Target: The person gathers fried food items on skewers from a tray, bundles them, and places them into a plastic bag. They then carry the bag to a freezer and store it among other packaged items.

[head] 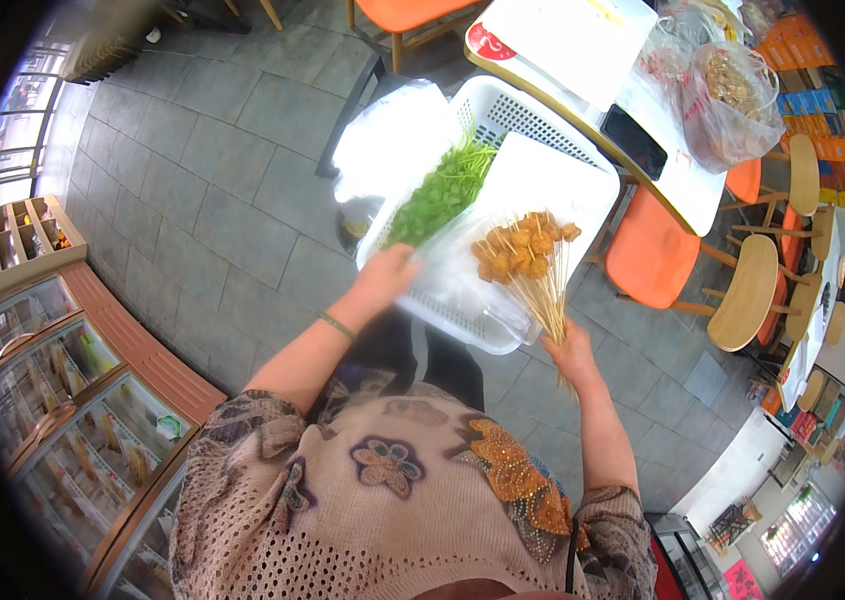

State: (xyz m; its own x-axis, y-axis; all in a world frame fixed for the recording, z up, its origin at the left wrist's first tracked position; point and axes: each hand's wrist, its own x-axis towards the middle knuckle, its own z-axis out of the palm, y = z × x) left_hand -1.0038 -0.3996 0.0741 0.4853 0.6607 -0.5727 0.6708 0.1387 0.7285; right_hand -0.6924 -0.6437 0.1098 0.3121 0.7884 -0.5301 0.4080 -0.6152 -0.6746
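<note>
My right hand (571, 351) grips a bundle of skewers (527, 255) by the lower ends of the thin sticks. Browned, ball-shaped pieces of food crowd their upper ends. My left hand (390, 271), slightly blurred, holds the edge of a clear plastic bag (441, 259). Both hands are at the near side of a white perforated plastic basket (501, 346). Leafy green herbs (441, 180) lie in the basket, beside a white flat piece (542, 176) whose material I cannot tell. The skewered food is over the basket; whether it touches the bag is unclear.
Right of the basket, a table (692, 199) bears a phone (634, 141) and a filled plastic bag (734, 105). An orange chair (651, 251) stands below it. White plastic (392, 139) hangs at the basket's left. Glass-topped display cases (92, 442) line the left side.
</note>
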